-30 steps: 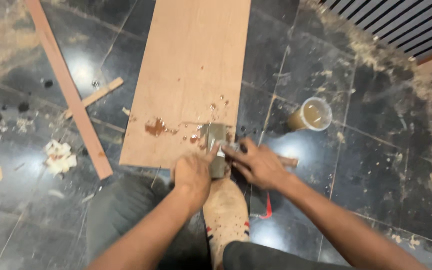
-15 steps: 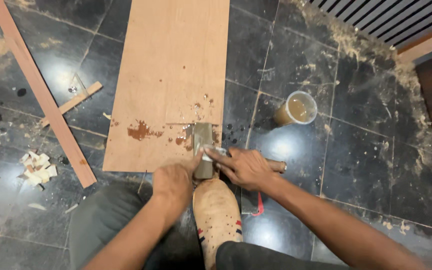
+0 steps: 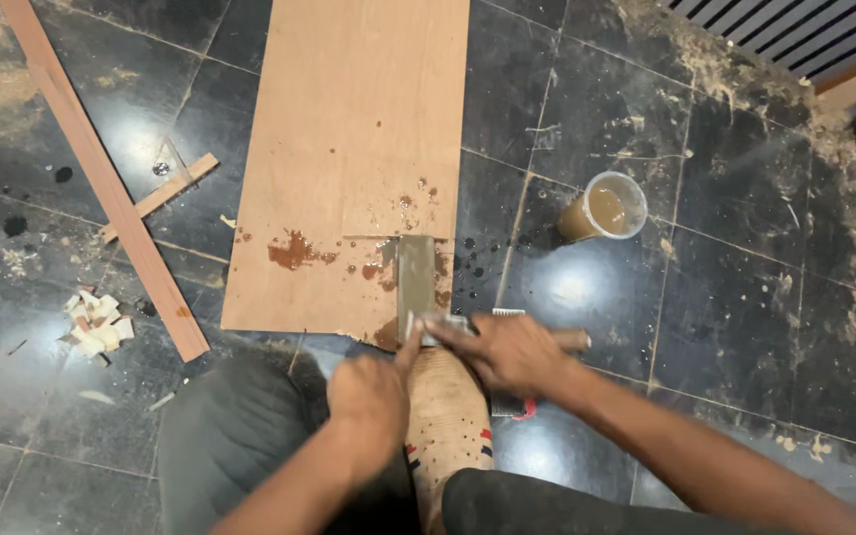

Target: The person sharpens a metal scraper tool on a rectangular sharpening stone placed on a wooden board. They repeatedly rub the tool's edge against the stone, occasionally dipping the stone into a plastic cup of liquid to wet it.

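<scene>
Whetstone (image 3: 415, 275), a narrow grey block, lay lengthwise on the near end of a plywood board (image 3: 369, 129) spread on the dark tiled floor (image 3: 725, 297), with rusty wet stains around it. The person's left hand (image 3: 374, 396) was curled, its fingertips pressing down on a flat metal blade (image 3: 445, 325) at the stone's near end. The right hand (image 3: 512, 352) was closed around a tool whose wooden handle (image 3: 574, 340) stuck out to the right; I judged it a chisel, though the hand hid most of it. A socked foot (image 3: 448, 426) was planted just below both hands. A plastic cup (image 3: 606, 206) of brownish liquid stood on the tiles to the right, well apart, and a long wooden strip (image 3: 101, 178) lay to the left beside some wood chips (image 3: 96, 317). From where I stood, the risk looked plain: the stone was wet and unclamped, so a hard push might skid it, and fingertips so close to the edge could slip onto it.
</scene>
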